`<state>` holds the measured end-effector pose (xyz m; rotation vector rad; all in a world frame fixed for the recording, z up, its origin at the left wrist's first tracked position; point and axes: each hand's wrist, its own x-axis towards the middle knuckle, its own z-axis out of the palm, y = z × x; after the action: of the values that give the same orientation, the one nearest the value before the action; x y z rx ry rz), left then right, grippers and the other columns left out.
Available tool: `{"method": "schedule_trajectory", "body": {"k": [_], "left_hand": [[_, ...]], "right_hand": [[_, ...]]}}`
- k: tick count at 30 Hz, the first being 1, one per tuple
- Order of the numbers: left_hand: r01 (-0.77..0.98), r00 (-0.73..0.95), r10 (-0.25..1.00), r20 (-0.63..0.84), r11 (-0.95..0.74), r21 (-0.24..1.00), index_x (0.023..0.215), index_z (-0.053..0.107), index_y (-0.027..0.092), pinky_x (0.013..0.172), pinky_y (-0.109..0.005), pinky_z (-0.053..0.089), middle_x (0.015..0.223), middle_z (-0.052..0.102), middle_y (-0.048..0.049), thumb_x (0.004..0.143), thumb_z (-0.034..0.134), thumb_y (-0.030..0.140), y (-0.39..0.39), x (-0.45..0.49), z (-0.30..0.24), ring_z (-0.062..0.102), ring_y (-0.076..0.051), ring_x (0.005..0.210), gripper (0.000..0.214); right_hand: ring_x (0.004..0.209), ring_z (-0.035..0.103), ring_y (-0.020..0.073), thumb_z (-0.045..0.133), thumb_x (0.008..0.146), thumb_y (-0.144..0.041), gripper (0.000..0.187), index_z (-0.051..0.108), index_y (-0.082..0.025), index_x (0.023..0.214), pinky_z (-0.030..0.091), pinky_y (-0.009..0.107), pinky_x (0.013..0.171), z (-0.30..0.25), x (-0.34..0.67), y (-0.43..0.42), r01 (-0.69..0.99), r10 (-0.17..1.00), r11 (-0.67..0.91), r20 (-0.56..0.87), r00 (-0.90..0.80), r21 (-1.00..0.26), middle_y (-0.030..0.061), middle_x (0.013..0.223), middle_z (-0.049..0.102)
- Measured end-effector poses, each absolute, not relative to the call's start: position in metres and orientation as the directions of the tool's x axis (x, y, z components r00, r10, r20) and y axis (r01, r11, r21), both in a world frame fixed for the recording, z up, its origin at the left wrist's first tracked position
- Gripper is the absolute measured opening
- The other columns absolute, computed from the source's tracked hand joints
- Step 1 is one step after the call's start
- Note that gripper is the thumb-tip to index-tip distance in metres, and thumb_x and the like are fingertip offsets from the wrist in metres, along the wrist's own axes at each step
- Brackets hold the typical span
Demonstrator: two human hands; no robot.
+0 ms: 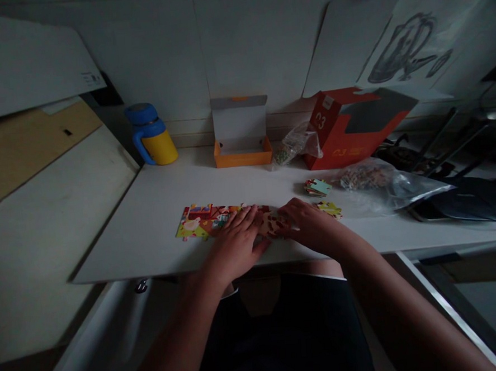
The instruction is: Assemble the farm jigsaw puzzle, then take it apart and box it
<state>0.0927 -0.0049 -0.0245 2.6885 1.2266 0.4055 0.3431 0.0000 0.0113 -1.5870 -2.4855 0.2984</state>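
A strip of joined jigsaw puzzle pieces (200, 225) with a colourful picture lies flat near the table's front edge. My left hand (238, 239) rests palm down across its middle, fingers stretched out, covering part of the picture. At the strip's right end, the curled fingers of my right hand (307, 221) grip a brownish puzzle piece (281, 226); my fingers partly hide its edge. Just beyond that hand lies a yellow-green puzzle piece (330, 209). Farther back sits a small stack of puzzle pieces (317, 187), the top one pale green.
An open orange box (243, 159) stands at the back, with a clear bag (293, 144) beside it. A red box (349, 131) leans behind another plastic bag of pieces (369, 181). The blue-and-yellow mug (157, 140) is back left. Dark items (475, 197) crowd the right side.
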Motion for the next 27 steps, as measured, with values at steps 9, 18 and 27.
{"method": "schedule_trajectory", "body": {"k": [9, 18, 27], "left_hand": [[0.704, 0.608, 0.761, 0.225, -0.648, 0.291, 0.164, 0.038, 0.019, 0.136, -0.052, 0.025, 0.174, 0.036, -0.0125, 0.107, 0.056, 0.049, -0.005, 0.094, -0.023, 0.028, -0.029, 0.164, 0.067], [0.713, 0.391, 0.813, 0.432, -0.564, 0.417, 0.125, 0.068, 0.016, 0.117, -0.049, 0.053, 0.141, 0.068, -0.0153, 0.103, 0.064, 0.033, -0.010, 0.090, -0.034, 0.064, -0.029, 0.133, 0.028], [0.737, 0.428, 0.818, 0.385, -0.562, 0.376, 0.105, 0.069, 0.017, 0.106, -0.055, 0.058, 0.131, 0.069, -0.0154, 0.097, 0.070, 0.021, -0.015, 0.092, -0.021, 0.068, -0.034, 0.121, 0.009]], "right_hand": [[0.075, 0.066, 0.0208, 0.075, 0.090, -0.029, 0.026, 0.060, -0.021, 0.111, 0.042, 0.031, 0.066, 0.010, 0.343, -0.005, 0.876, 0.959, 0.257, -0.006, -0.284, -0.409, 0.0059, 0.091, 0.073], [0.075, 0.072, 0.0212, 0.071, 0.092, -0.038, 0.023, 0.060, -0.024, 0.106, 0.047, 0.030, 0.067, 0.002, 0.344, 0.005, 0.645, 0.997, 0.045, -0.007, -0.078, -0.763, 0.0049, 0.086, 0.078], [0.079, 0.071, 0.0200, 0.074, 0.087, -0.027, 0.022, 0.076, -0.022, 0.108, 0.048, 0.029, 0.069, 0.014, 0.326, 0.049, 0.707, 0.946, 0.269, 0.039, -0.323, -0.654, 0.0047, 0.094, 0.081]]}}
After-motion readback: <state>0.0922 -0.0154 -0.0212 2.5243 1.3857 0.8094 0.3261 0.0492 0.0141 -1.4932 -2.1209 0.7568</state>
